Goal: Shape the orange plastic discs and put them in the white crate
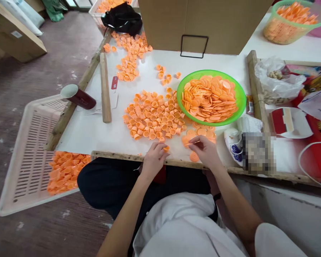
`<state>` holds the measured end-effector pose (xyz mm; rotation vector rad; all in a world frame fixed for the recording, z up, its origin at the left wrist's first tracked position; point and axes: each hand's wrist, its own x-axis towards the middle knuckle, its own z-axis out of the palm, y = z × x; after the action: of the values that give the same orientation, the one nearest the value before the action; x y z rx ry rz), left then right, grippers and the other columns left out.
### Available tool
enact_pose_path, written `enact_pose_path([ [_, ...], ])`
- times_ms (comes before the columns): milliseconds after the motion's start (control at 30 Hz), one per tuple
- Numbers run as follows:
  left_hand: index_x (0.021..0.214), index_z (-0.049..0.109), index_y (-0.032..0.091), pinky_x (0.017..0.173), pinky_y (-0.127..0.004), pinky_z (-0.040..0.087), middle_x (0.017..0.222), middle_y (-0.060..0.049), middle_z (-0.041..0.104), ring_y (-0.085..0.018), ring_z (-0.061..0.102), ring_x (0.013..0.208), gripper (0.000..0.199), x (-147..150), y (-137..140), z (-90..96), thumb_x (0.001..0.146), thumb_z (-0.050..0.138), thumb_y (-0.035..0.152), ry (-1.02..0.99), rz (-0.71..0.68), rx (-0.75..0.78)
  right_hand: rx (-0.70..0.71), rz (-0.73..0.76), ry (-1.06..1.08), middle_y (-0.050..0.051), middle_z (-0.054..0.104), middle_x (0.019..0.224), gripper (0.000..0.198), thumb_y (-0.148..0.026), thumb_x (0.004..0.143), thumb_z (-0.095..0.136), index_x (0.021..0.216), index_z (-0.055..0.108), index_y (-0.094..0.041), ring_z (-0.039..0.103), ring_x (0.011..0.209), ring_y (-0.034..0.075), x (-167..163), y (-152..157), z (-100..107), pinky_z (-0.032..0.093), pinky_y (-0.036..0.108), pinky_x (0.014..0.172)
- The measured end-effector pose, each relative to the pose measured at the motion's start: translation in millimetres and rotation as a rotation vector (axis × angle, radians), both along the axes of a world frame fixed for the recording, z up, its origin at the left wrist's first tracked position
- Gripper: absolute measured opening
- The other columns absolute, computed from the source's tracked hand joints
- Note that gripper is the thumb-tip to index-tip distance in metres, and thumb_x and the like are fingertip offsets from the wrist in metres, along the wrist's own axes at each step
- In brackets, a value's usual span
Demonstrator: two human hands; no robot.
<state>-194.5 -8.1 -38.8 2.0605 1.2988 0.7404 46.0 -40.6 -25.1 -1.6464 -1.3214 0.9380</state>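
My left hand (153,160), at the table's front edge, has its fingers closed around a small orange plastic cup (166,148). To its right, my right hand (205,150) pinches a thin orange disc (186,143) edge-on, just above some loose flat orange discs (205,132). One more disc (194,156) lies below my right fingers. A pile of small orange cups (152,116) spreads beyond my left hand. Behind my right hand stands a green bowl (243,101) heaped with flat orange discs (210,98).
A wooden strip (182,163) edges the table front. A wooden stick (105,89) and a tipped dark red mug (81,98) lie left. More cups (131,53) and a cardboard box (208,25) are behind. A white basket (21,157) holds orange pieces below left.
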Motion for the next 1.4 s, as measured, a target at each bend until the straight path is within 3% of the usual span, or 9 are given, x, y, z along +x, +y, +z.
enact_pose_path([
  [133, 0.111, 0.058, 0.021, 0.082, -0.033, 0.051, 0.108, -0.006, 0.059, -0.018, 0.063, 0.09, 0.027, 0.4, 0.1, 8.5, 0.085, 0.062, 0.023, -0.011, 0.043, -0.075, -0.009, 0.106, 0.312, 0.007, 0.069, 0.093, 0.023, -0.042, 0.082, 0.064, 0.081, 0.062, -0.02, 0.064, 0.082, 0.018, -28.4, 9.0, -17.4, 0.052, 0.032, 0.074],
  [233, 0.107, 0.06, 0.02, 0.079, -0.032, 0.051, 0.103, -0.005, 0.061, -0.016, 0.063, 0.082, 0.024, 4.1, 2.7, 9.3, 0.083, 0.064, 0.021, -0.007, 0.071, -0.14, -0.005, 0.076, 0.339, 0.006, 0.068, 0.093, 0.021, -0.038, 0.08, 0.066, 0.09, 0.063, -0.02, 0.063, 0.079, 0.016, -41.9, 15.4, -25.0, 0.052, 0.031, 0.073],
  [333, 0.105, 0.06, 0.019, 0.076, -0.031, 0.051, 0.102, -0.005, 0.063, -0.015, 0.062, 0.075, 0.023, 8.7, 6.3, 6.6, 0.082, 0.063, 0.018, 0.002, 0.099, -0.179, -0.013, 0.037, 0.321, 0.006, 0.066, 0.104, 0.032, -0.035, 0.077, 0.068, 0.105, 0.061, -0.02, 0.062, 0.074, 0.014, -48.6, 21.8, -31.4, 0.052, 0.03, 0.071],
  [433, 0.102, 0.062, 0.021, 0.074, -0.03, 0.049, 0.1, -0.004, 0.064, -0.014, 0.061, 0.072, 0.021, 11.7, 7.8, 4.5, 0.082, 0.063, 0.017, 0.035, 0.105, -0.168, -0.04, 0.067, 0.322, 0.005, 0.066, 0.1, 0.033, -0.033, 0.076, 0.068, 0.105, 0.062, -0.019, 0.061, 0.074, 0.014, -54.0, 28.3, -34.5, 0.052, 0.03, 0.071],
  [533, 0.096, 0.064, 0.02, 0.071, -0.029, 0.047, 0.095, -0.003, 0.063, -0.014, 0.06, 0.07, 0.014, 11.8, 7.4, 4.8, 0.082, 0.063, 0.022, 0.024, 0.116, -0.151, -0.048, 0.097, 0.385, 0.003, 0.065, 0.085, 0.028, -0.032, 0.075, 0.068, 0.099, 0.063, -0.018, 0.061, 0.077, 0.015, -58.5, 32.2, -31.0, 0.053, 0.03, 0.071],
  [667, 0.079, 0.062, 0.018, 0.068, -0.027, 0.044, 0.081, -0.002, 0.062, -0.015, 0.057, 0.069, 0.01, 10.9, 8.8, 8.0, 0.084, 0.06, 0.027, -0.053, 0.131, -0.183, -0.1, 0.038, 0.477, 0.003, 0.064, 0.085, 0.029, -0.036, 0.072, 0.071, 0.093, 0.064, -0.018, 0.06, 0.072, 0.014, -57.9, 31.0, -21.9, 0.054, 0.03, 0.065],
  [933, 0.075, 0.055, 0.017, 0.061, -0.023, 0.043, 0.068, 0.002, 0.057, -0.012, 0.057, 0.063, 0.022, 12.9, 5.9, 25.3, 0.085, 0.058, 0.036, -0.533, 0.146, -0.599, -0.136, 0.16, 0.724, 0.0, 0.065, 0.083, 0.028, -0.038, 0.073, 0.075, 0.09, 0.062, -0.021, 0.062, 0.075, 0.014, -60.2, 19.0, -11.7, 0.056, 0.029, 0.068],
  [1167, 0.075, 0.056, 0.015, 0.062, -0.022, 0.043, 0.066, 0.001, 0.056, -0.01, 0.053, 0.061, 0.024, 13.6, -12.1, 40.1, 0.085, 0.059, 0.037, -0.714, 0.179, -0.608, -0.118, 0.28, 0.691, 0.003, 0.065, 0.097, 0.029, -0.04, 0.078, 0.071, 0.1, 0.063, -0.022, 0.064, 0.074, 0.013, -67.6, 12.8, 8.6, 0.056, 0.03, 0.068],
  [1400, 0.095, 0.061, 0.017, 0.064, -0.023, 0.047, 0.082, -0.002, 0.062, -0.011, 0.055, 0.067, 0.029, 9.7, -32.3, 26.2, 0.088, 0.056, 0.045, -0.877, 0.281, -0.615, -0.075, 0.285, 0.696, 0.003, 0.067, 0.096, 0.037, -0.036, 0.073, 0.078, 0.104, 0.062, -0.023, 0.065, 0.086, 0.016, -73.4, 6.6, 13.0, 0.056, 0.032, 0.079],
])
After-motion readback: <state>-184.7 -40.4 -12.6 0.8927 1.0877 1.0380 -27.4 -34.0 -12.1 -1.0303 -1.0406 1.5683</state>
